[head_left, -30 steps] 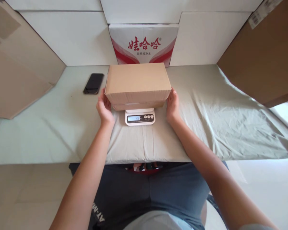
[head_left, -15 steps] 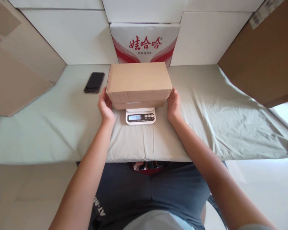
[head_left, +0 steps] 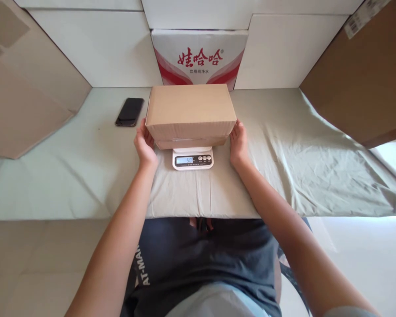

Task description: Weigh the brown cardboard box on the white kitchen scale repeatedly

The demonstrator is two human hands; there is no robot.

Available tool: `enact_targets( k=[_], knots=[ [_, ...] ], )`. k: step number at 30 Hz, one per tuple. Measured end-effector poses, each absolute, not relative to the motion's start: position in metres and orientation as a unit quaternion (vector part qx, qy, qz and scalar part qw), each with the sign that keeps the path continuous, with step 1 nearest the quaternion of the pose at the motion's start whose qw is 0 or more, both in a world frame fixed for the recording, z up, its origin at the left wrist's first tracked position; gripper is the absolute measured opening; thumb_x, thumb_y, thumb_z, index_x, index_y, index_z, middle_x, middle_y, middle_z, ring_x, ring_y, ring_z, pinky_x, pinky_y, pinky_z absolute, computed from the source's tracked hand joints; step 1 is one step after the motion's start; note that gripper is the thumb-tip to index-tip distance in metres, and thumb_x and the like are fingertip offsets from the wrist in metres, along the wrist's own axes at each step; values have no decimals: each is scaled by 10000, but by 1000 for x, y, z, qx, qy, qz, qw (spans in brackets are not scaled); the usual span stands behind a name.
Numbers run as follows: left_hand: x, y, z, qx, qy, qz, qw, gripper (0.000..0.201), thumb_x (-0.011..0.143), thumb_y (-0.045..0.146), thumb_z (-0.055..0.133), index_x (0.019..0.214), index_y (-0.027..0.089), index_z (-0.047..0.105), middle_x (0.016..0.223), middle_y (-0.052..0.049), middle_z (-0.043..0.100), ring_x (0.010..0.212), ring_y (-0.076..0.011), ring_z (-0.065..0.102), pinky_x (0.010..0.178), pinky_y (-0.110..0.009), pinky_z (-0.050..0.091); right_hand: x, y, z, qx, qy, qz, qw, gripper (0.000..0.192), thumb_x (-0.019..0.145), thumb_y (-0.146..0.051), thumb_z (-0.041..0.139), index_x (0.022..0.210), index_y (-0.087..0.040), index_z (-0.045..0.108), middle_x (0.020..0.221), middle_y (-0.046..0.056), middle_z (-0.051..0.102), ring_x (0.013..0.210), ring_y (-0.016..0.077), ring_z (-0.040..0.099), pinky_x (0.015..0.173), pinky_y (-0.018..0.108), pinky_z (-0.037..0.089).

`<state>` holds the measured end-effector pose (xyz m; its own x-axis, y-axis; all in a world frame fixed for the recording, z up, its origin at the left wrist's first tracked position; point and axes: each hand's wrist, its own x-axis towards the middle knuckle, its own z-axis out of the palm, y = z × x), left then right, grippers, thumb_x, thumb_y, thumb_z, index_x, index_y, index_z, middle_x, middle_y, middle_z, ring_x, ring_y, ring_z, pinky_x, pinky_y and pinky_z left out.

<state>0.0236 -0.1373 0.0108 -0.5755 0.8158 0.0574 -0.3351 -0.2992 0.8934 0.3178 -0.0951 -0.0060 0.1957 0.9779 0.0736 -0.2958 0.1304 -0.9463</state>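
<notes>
A brown cardboard box (head_left: 191, 105) sits level on top of a small white kitchen scale (head_left: 193, 166). The box covers the weighing platform; the scale's front panel with its lit display and round buttons shows below it. At the box's left end, my left hand (head_left: 145, 143) is cupped with its fingers against the side. My right hand (head_left: 238, 141) holds the opposite end the same way, fingertips near the lower right edge. Both hands grip the box between them, and some fingers are partly hidden behind it.
A black phone (head_left: 130, 112) lies on the cloth-covered table (head_left: 270, 176), left of the box. Behind stands a white carton with red lettering (head_left: 199, 57) among white panels (head_left: 95, 48). Large brown cartons flank the table at left (head_left: 26, 97) and right (head_left: 363, 83).
The digits on the scale's display have changed, seemingly from 58 to 50. The view has shifted very slightly; hands and box stay in the same place.
</notes>
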Motion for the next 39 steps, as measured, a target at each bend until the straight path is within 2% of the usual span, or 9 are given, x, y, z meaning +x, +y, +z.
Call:
enact_targets(
  k=[11,15,18,25,33,39],
  knots=[
    [23,-136,10,261,457,763,376,596,1191,516,323,1546,164,649,1703,-154,657,1633,-288,590,1412,-454,427,319,-91,-9,-421,-419,489,639,755,856,-863,608,1392,-332,659,1769,47,591,1764,324,425,1513,625,264],
    [17,-130,-1,291,449,763,363,588,1152,608,419,1498,219,691,1681,-145,674,1648,-312,574,1394,-465,454,319,-92,-9,-419,-419,487,642,779,821,-887,637,1370,-335,676,1749,42,615,1753,329,443,1515,620,270],
    [15,-128,-5,306,447,761,357,631,1134,670,424,1489,223,694,1679,-144,674,1652,-319,568,1390,-477,460,320,-91,-9,-420,-417,486,643,759,813,-881,643,1348,-344,677,1738,32,626,1742,328,459,1514,624,280],
    [15,-131,-1,307,456,752,365,586,1137,655,433,1476,257,699,1672,-107,690,1663,-298,551,1390,-477,469,320,-89,-9,-425,-415,491,637,765,816,-872,629,1366,-341,665,1748,35,617,1746,320,456,1513,620,282],
    [15,-128,0,304,466,747,364,670,1158,662,359,1541,203,661,1731,-142,630,1679,-285,535,1390,-424,459,319,-92,-4,-433,-426,487,628,715,860,-819,565,1376,-331,647,1733,49,623,1729,319,480,1506,621,273],
    [17,-130,2,318,451,747,370,705,1165,715,405,1547,195,688,1679,-116,683,1733,-304,455,1399,-448,438,319,-94,-2,-443,-412,489,628,664,879,-799,560,1367,-357,647,1750,20,612,1732,305,475,1509,627,267]
  ],
)
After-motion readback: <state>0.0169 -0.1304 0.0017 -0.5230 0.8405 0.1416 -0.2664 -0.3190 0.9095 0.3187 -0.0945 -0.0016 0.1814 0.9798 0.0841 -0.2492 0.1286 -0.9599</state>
